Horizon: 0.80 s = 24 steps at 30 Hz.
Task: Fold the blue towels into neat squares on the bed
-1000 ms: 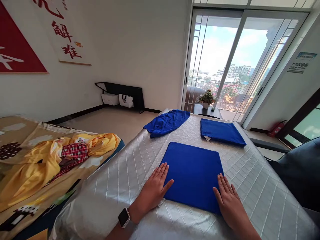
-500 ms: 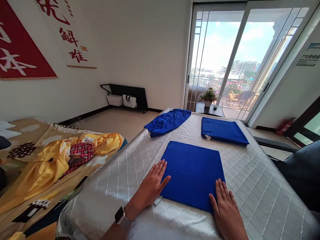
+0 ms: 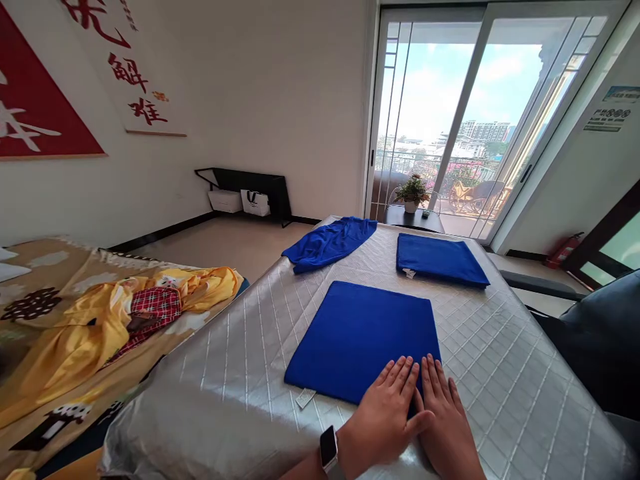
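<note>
A flat, folded blue cloth (image 3: 363, 340) lies on the silver quilted cover (image 3: 245, 373), with a white label sticking out at its near left corner. My left hand (image 3: 387, 407) rests flat on the near right part of this cloth, fingers outstretched. Right beside it, my right hand (image 3: 447, 413) lies over the cloth's right near corner with the fingers straight. The two hands touch near the thumbs, and they hide that corner. A watch (image 3: 330, 450) is on my left wrist.
Farther back are a second folded blue cloth (image 3: 443, 260) and a crumpled blue cloth (image 3: 333, 243). Yellow and plaid fabric (image 3: 155, 303) lies on a patterned bedspread at left. A potted plant (image 3: 413, 192) stands by the glass door. Dark seating (image 3: 600, 333) is at right.
My left hand has moved from the cloth's left edge across to the right, beside my right hand. The right hand stays near the right corner. The view has shifted slightly.
</note>
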### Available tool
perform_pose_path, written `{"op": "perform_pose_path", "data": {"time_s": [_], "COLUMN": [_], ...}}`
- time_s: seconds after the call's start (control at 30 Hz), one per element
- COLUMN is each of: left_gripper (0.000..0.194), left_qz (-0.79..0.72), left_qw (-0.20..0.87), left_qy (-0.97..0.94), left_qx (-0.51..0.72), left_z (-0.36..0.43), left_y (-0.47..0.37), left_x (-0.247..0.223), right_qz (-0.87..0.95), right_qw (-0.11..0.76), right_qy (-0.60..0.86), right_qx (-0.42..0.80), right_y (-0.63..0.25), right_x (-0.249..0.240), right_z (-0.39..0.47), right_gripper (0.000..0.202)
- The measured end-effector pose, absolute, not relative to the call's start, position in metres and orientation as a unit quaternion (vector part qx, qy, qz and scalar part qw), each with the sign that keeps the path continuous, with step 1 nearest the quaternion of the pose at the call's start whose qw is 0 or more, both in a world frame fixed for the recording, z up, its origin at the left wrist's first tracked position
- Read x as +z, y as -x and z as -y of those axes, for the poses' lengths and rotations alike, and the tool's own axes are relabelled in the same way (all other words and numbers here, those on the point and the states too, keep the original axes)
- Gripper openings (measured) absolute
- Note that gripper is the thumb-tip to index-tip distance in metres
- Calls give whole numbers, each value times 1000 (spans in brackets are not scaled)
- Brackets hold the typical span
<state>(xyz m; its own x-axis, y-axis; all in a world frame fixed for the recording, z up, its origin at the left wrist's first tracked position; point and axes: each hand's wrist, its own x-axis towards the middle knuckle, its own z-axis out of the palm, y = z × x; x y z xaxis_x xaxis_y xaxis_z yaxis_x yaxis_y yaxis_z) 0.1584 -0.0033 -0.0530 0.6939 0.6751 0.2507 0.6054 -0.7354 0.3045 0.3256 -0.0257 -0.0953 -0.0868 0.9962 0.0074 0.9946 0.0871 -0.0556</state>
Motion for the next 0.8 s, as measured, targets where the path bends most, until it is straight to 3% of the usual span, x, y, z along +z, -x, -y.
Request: {"op": "perform_pose_path", "data": {"time_s": [0.43,0.8], "left_gripper": [76,81], "left_qz": [-589,-624], "left_qw": [-12,-3], "left_qy": [-794,-760], "left_qx": [153,179], "left_z": [-15,-12], "left_y": [-5,-5], "left_x": [-95,-93], "right_qz": [706,707], "right_qw": [74,68], "right_qy": [704,704], "right_qx": [12,17], "right_y": [-325,-327], "right_x": [-110,-110], "right_z": [23,23], "right_gripper": [73,73]}}
